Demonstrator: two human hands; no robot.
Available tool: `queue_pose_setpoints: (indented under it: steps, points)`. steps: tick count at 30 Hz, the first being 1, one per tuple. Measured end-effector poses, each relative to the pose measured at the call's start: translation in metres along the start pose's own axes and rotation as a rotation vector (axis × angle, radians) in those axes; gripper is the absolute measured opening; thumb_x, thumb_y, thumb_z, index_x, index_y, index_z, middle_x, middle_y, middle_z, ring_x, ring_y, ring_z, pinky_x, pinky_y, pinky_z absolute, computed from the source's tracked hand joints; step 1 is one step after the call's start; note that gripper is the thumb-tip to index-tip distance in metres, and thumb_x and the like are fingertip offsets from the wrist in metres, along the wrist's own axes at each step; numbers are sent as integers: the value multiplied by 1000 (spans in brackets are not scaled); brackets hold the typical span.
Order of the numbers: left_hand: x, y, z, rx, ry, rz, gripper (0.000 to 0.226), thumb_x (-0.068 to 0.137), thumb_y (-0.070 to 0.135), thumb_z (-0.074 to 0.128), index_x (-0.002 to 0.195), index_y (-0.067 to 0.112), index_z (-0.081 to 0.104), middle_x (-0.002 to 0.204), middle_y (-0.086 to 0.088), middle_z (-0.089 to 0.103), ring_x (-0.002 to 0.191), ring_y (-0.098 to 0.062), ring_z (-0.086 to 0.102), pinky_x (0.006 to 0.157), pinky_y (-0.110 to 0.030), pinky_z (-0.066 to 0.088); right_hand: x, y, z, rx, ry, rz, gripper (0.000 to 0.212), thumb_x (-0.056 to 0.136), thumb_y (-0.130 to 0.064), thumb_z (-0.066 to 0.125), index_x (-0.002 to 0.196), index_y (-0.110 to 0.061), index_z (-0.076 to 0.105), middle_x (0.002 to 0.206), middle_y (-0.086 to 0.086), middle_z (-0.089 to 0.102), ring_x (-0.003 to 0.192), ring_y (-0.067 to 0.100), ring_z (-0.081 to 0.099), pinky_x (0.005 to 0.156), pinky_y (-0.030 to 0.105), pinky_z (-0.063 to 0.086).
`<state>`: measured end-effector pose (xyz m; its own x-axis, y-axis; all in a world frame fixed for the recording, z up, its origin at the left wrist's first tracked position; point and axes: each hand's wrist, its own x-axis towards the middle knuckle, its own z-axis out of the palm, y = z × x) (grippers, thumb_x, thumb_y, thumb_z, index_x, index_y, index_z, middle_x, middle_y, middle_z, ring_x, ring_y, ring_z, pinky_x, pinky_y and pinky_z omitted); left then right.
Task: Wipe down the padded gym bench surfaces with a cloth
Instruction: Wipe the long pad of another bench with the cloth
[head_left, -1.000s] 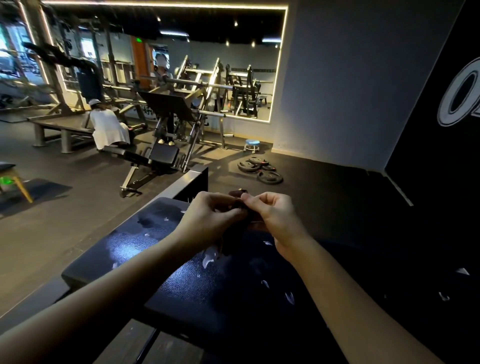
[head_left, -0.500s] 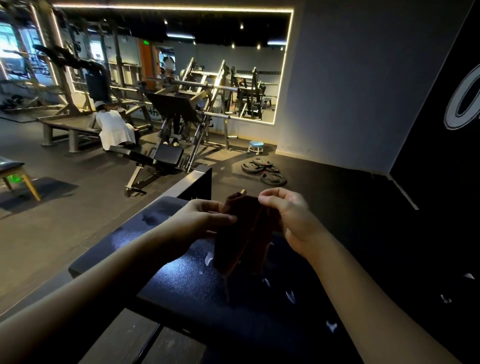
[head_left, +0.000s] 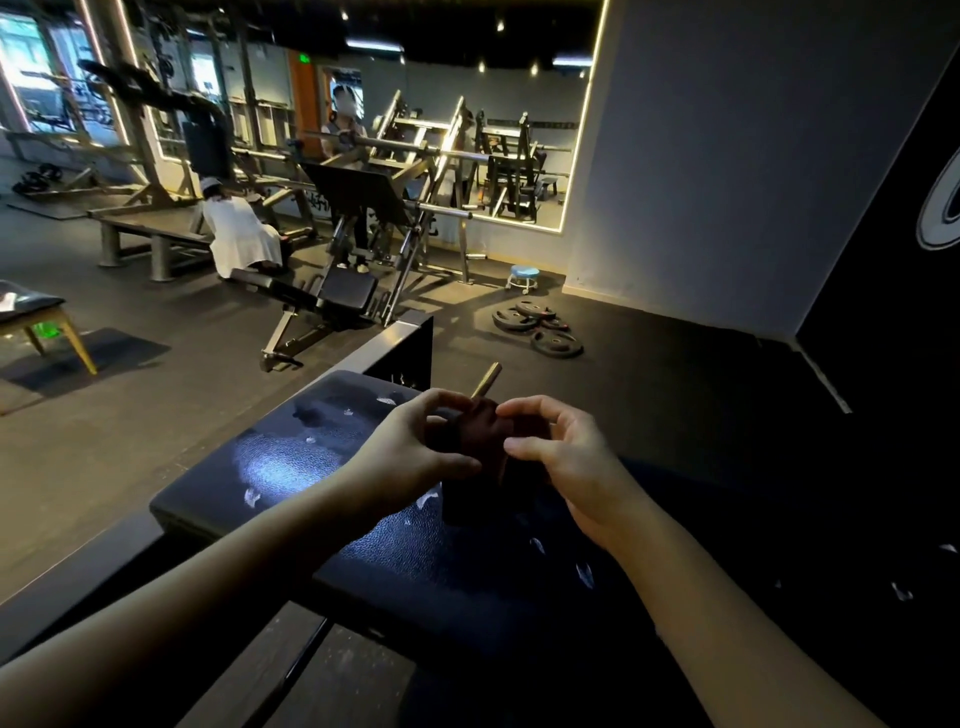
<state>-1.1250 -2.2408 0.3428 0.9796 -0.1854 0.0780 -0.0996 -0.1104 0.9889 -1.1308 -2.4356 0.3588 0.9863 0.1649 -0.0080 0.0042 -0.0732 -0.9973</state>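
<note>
Cloth (head_left: 480, 457) gathered shorter, left hand (head_left: 410, 452), right hand (head_left: 566, 467) gripping, plates (head_left: 540, 327) beyond

No wording can be read. On the black wall panel (head_left: 883, 260) at the right stands part of a large white rounded outline (head_left: 935, 223), cut off by the frame edge. The small green lit sign (head_left: 305, 58) above the far orange door (head_left: 304, 104) is too small to read.
</note>
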Motion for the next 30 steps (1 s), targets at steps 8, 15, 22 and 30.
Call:
queue_pose_setpoints:
  steps: [8,15,22,30]
  points:
    - [-13,-12,-16,510,-44,58,29,80,31,80,108,33,72,93,5,76,87,-8,72,82,-34,59,5,-5,5,-552,-196,-105,35,85,-6,76,114,-24,67,110,-2,65,104,14,65,93,35,58]
    - [-39,-20,-32,439,50,39,46,73,57,75,94,16,71,101,-8,65,92,-17,68,86,-39,56,27,-7,13,-518,-453,3,16,90,-10,70,106,-11,72,106,3,64,94,10,63,73,13,48]
    - [-67,-25,-62,28,147,-155,39,82,14,81,118,4,68,104,-15,76,99,-28,74,88,-38,57,54,17,58,-138,-550,142,17,92,-2,67,108,2,66,94,18,68,77,24,68,75,38,57]
    - [-82,-27,-76,-226,578,-361,29,83,24,83,93,-2,76,78,-17,74,64,-24,71,68,-35,60,47,35,114,-503,-548,-433,26,91,-37,73,114,-24,72,102,-7,72,95,7,68,87,30,57]
